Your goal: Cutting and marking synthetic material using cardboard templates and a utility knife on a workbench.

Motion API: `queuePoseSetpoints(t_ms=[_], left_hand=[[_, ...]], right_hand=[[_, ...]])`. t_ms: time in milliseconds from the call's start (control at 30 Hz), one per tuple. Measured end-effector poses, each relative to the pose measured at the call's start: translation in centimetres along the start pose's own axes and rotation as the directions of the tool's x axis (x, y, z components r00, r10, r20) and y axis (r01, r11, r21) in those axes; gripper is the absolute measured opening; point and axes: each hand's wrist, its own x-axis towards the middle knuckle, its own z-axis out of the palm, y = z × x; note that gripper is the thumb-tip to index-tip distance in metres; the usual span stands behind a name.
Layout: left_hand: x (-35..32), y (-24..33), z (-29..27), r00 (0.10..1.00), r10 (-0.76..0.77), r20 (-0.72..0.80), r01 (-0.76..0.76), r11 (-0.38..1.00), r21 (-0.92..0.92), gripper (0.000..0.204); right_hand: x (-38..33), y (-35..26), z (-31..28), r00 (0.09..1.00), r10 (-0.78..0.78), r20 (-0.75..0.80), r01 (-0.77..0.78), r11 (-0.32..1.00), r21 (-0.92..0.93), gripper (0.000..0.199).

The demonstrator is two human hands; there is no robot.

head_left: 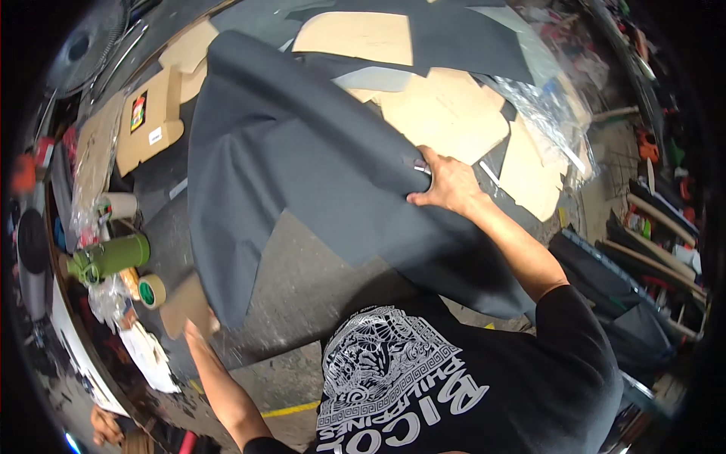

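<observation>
Dark grey fabric sheet (302,151), tan cardboard pieces (446,113), olive-green bottle (113,257), green-cored tape roll (152,290)

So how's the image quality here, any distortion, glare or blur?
Head view: strong fisheye bend with a black rim; glare on the clear plastic sheet; the dark fabric is evenly lit with soft folds; the left hand under its corner looks slightly blurred, the right hand sharper.

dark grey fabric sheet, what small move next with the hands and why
Probably draw the large dark grey fabric sheet flat toward the body: the right hand pinches its far fold, the left hand holds its near corner, and it still drapes bunched over the grey worktable.
</observation>
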Motion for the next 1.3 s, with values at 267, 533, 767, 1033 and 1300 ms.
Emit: queuePoseSetpoints(t_ms=[267, 533, 767, 1033, 1300], left_hand=[[-7.9, -2.6, 6.6, 0.861, 0.507, 0.046, -0.468, 0.751, 0.466, 0.062], [-10.8, 18.3, 8.9, 0.751, 0.241, -0.615, -0.429, 0.885, -0.178, 0.069], [-1.2, -13.2, -6.4, 0.881, 0.079, -0.467, -0.019, 0.991, 0.131, 0.048], [-5.1, -17.7, -2.6, 0.594, 0.223, -0.773, -0.419, 0.906, -0.061, 0.032], [-2.8, 0.5, 8.7, 0.549, 0.623, -0.557, -0.361, 0.778, 0.514, 0.034]], right_hand=[[-5.1, 4.1, 2.8, 0.997, -0.059, -0.048, 0.062, 0.996, 0.068, 0.101], [-5.2, 6.4, 3.4, 0.998, -0.013, -0.067, 0.019, 0.996, 0.091, 0.104], [-4.3, 4.6, 3.6, 0.999, -0.010, -0.037, 0.016, 0.986, 0.164, 0.115], [-3.7, -1.0, 0.7, 0.980, -0.129, -0.151, 0.119, 0.990, -0.073, 0.082], [-6.3, -22.7, 7.2, 0.824, -0.525, 0.213, 0.342, 0.761, 0.551, 0.032]])
